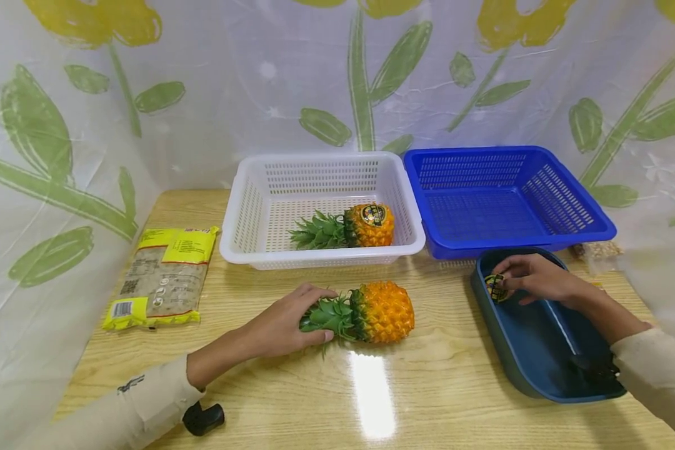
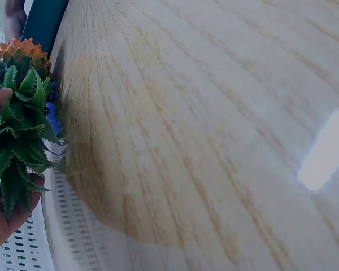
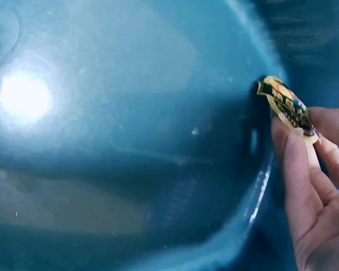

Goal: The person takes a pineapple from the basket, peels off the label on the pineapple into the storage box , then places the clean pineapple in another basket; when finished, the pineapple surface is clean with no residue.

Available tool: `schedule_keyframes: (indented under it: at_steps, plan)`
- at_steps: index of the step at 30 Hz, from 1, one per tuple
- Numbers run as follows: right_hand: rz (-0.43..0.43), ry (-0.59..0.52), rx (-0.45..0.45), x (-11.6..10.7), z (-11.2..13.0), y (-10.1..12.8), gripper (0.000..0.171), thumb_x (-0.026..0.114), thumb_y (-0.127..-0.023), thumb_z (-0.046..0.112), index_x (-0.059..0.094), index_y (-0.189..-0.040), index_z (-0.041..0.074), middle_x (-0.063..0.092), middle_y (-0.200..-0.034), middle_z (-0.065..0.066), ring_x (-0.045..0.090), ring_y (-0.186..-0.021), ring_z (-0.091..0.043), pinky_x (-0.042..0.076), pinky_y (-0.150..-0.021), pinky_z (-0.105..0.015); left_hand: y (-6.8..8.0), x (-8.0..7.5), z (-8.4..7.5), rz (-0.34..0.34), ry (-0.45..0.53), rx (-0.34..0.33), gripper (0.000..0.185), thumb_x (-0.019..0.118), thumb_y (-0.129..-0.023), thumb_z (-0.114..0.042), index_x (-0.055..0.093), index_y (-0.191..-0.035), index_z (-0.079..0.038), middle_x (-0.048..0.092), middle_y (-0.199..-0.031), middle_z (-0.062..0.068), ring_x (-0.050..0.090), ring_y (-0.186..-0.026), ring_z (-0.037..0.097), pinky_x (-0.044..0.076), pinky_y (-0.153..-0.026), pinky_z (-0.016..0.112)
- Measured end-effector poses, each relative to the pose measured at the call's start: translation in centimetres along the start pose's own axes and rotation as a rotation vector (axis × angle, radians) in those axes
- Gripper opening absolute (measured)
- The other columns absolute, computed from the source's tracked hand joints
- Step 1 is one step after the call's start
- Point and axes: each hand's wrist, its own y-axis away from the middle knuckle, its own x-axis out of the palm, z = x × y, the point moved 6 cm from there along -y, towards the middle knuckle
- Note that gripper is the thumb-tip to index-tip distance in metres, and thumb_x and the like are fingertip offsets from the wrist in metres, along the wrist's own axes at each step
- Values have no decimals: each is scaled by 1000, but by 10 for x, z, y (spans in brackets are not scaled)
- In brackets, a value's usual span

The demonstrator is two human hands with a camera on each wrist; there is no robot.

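Observation:
On the wooden table lies a pineapple (image 1: 385,312) with its leaves pointing left. My left hand (image 1: 281,322) grips it by the green crown (image 2: 22,135), thumb on the near side and fingers on the far side. My right hand (image 1: 540,278) reaches into the dark teal basin (image 1: 531,356). Between its thumb and fingers it pinches a round black-and-gold sticker (image 3: 291,110), held near the basin's left wall. A second pineapple (image 1: 371,228) lies in the white basket (image 1: 320,256); a similar sticker (image 1: 374,215) is on its skin.
A blue basket (image 1: 517,240) stands right of the white one, behind the basin. At the left lies a yellow-and-clear packet (image 1: 169,275). A small black object (image 1: 204,419) is by my left sleeve. A clear bag (image 1: 602,250) sits at the right. A flowered curtain surrounds the table.

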Motion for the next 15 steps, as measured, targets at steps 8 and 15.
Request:
schedule_keyframes:
  at_steps: [8,15]
  plan:
    - [-61,35,-15,2,-2,-7,35,61,-98,9,55,-127,-11,69,-112,-22,65,-90,-11,61,-69,-38,0,0,1,6,1,-3,66,72,-92,-41,46,-149,-19,51,-137,6,57,-118,22,50,-96,48]
    - [-95,101,-27,-3,-3,-5,41,65,-99,19,59,-129,-7,67,-120,-26,69,-96,-17,61,-72,-37,0,0,1,9,6,-6,66,72,-92,-41,46,-149,-18,51,-138,7,56,-119,23,50,-97,48]
